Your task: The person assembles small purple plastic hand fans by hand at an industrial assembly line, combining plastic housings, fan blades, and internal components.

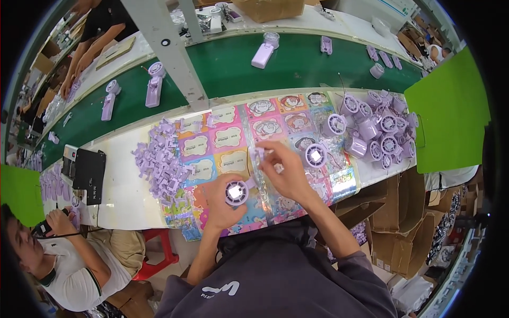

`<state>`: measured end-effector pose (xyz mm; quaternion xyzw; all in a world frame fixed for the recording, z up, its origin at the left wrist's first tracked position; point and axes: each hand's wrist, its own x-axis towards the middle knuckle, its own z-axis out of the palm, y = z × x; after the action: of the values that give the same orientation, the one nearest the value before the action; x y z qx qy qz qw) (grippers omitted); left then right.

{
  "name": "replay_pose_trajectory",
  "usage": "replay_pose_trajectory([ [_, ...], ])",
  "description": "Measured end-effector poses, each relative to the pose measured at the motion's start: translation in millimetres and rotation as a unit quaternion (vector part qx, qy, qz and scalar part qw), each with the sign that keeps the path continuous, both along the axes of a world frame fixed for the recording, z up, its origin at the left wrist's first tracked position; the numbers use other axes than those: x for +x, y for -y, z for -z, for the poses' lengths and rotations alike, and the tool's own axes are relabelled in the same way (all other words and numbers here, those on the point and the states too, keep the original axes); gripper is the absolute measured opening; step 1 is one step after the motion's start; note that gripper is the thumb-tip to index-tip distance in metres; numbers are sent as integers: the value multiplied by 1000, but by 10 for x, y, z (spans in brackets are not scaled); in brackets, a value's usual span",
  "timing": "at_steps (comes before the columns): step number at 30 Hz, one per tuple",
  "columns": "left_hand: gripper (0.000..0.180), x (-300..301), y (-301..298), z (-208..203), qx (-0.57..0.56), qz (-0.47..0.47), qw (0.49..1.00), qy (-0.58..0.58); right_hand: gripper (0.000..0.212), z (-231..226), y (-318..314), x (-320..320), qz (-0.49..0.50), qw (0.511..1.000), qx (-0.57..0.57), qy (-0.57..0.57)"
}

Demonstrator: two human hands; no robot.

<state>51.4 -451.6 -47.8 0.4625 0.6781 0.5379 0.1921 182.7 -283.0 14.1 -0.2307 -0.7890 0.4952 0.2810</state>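
My left hand (218,204) is closed around a round lilac fan housing (243,199) with a pale square at its centre. A narrow lilac tab sticks out from the housing's right side. Just above and right of it, my right hand (290,174) pinches a small lilac plastic bracket (259,153) between thumb and fingers. Another round housing (316,156) lies on the patterned mat beyond my right hand. To the left sits a heap of small lilac plastic brackets (161,161); at the right is a pile of round housings (389,126).
A green conveyor belt (228,66) carrying lilac handheld fans (154,87) runs behind the table. A metal post (169,53) rises at the table's far edge. A black box (89,175) stands at left, near a seated co-worker (79,259) holding a tool. Cardboard boxes (400,217) are at right.
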Motion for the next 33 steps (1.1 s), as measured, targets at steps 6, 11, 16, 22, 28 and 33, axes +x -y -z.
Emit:
replay_pose_trajectory([
  [6,58,-95,8,-106,-8,115,968,224,36,255,256,209,-56,998,0,-39],
  [11,61,-110,44,-144,-28,115,958,262,40,266,287,279,-96,994,-37,-24],
  [16,62,-30,44,-182,-18,101,967,234,28,194,257,355,-125,989,-68,-36],
  [22,64,121,-42,-434,-30,60,991,114,21,281,327,372,-61,994,-88,-7],
  [28,55,160,-83,-579,-9,115,993,-23,32,303,308,443,-50,942,-332,-5],
  [33,54,187,-105,-647,-12,151,988,-38,26,106,207,538,-92,927,-358,72],
])
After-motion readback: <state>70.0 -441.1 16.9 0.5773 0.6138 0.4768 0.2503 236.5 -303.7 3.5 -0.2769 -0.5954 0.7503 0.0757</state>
